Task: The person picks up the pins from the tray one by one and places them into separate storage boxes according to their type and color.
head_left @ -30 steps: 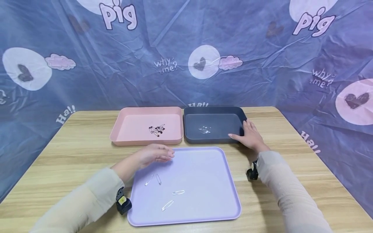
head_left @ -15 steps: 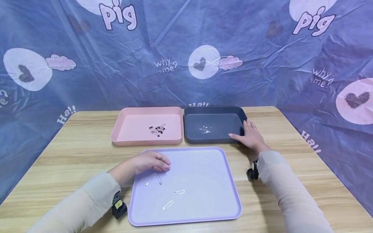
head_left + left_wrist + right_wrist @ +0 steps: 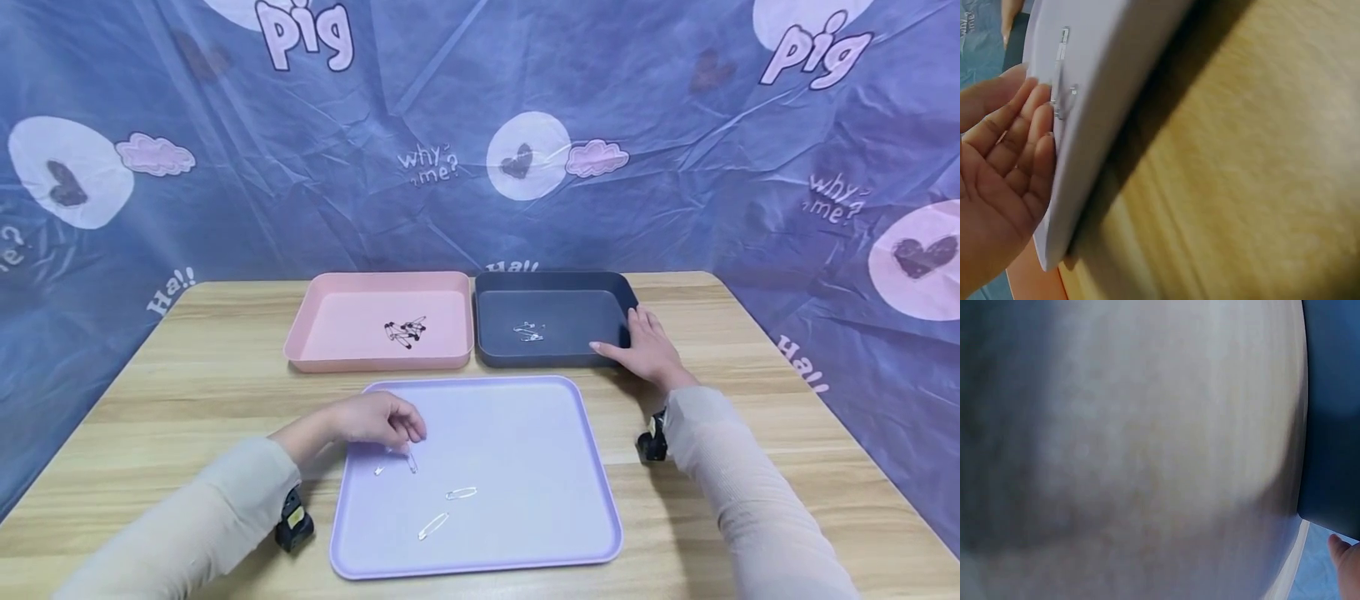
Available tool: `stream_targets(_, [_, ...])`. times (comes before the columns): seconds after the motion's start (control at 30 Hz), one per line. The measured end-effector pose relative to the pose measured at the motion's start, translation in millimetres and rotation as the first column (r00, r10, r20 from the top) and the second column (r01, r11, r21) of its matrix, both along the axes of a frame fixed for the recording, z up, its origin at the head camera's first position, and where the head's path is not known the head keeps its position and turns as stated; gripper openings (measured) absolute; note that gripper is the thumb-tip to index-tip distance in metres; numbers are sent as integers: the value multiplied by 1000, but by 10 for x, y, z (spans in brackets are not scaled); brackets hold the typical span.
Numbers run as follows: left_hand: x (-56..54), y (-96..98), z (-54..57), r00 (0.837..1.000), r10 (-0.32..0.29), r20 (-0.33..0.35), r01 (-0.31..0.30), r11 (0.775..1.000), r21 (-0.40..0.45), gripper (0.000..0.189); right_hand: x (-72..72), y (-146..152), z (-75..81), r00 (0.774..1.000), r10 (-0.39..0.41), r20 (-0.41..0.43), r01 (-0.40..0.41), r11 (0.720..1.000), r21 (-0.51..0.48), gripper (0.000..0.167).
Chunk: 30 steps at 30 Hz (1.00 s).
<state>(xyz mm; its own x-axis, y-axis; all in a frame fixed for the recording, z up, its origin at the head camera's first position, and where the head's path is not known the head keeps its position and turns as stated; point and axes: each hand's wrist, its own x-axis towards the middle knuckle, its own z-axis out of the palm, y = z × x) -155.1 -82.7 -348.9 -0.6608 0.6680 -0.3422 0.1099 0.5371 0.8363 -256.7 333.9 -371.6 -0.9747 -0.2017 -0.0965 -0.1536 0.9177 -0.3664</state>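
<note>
My left hand (image 3: pixel 378 419) hovers low over the upper left of the lilac tray (image 3: pixel 525 425), its fingers bent loosely. Its fingertips reach a silver safety pin (image 3: pixel 412 463), with another pin (image 3: pixel 378 471) beside it. In the left wrist view, silver safety pins (image 3: pixel 1062 50) lie at and beyond the fingertips, and no clear pinch shows. Two more safety pins (image 3: pixel 433 526) lie nearer the front of that tray. My right hand (image 3: pixel 647 354) rests spread at the front right corner of the dark blue tray (image 3: pixel 555 362), thumb apart from the fingers.
Several black safety pins (image 3: pixel 405 332) lie in the pink tray (image 3: pixel 360 364) at back left. A small group of silver safety pins (image 3: pixel 528 332) sits in the dark tray. Both stand on a wooden table (image 3: pixel 187 375) before a patterned blue curtain (image 3: pixel 360 208).
My left hand has come down from the lilac tray's back edge, moving left and nearer to me, to the two pins there. My right hand has stayed at the dark tray's corner.
</note>
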Motion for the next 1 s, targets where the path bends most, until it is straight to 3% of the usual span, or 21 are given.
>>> stream_targets(0.17, [6,-9,-57,996,-30,-81,31,1000,1,23,0,6,24,1000,0,-3,0,1000,0,106])
stream_targets(0.37, [38,-12,-99,979,-66,-195,73,997,28,14,-1,4,17,1000,1,5,-1,1000,-4,106])
stream_targets(0.6, [74,6,-103,976,-50,-213,52,999,0,9,-8,7,-13,1000,-10,-6,10,1000,-4,106])
stream_targets(0.8, [92,17,-106,961,-79,-265,70,997,-43,10,-9,7,-2,1000,-10,-9,10,1000,-3,106])
stream_targets(1.0, [87,3,-135,963,6,-271,-8,1000,-6,6,10,-3,11,1000,-1,2,1,1000,-3,107])
